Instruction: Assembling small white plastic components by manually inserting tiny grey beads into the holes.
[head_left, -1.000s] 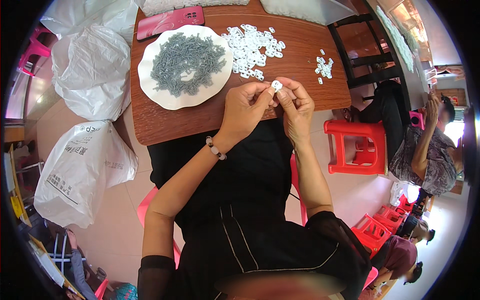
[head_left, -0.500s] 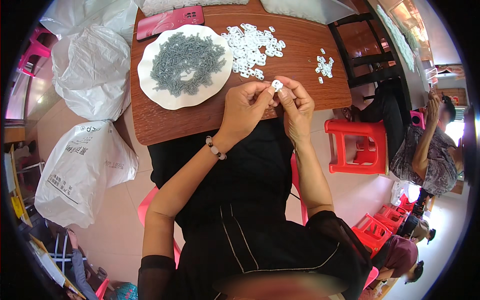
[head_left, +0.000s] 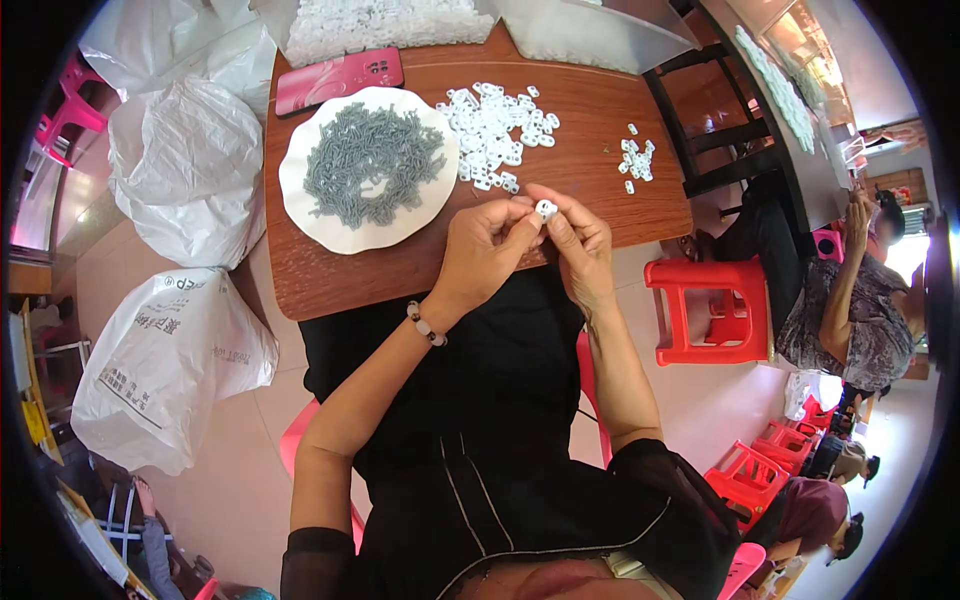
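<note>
Fingers (head_left: pixel 528 222) of the left hand (head_left: pixel 485 255) and right hand (head_left: pixel 580 245) pinch one small white ring piece (head_left: pixel 545 209) between them, just above the worktop's (head_left: pixel 600 190) near edge. Its flat face looks up, both hands equally close. Farther off lie the white pile (head_left: pixel 495 130), and left, the plate (head_left: pixel 300 215) of grey pieces (head_left: pixel 370 160).

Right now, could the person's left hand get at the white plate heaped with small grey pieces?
Probably yes: the left hand pinches a small white part beside the white plate, with bare wooden table between.
</note>
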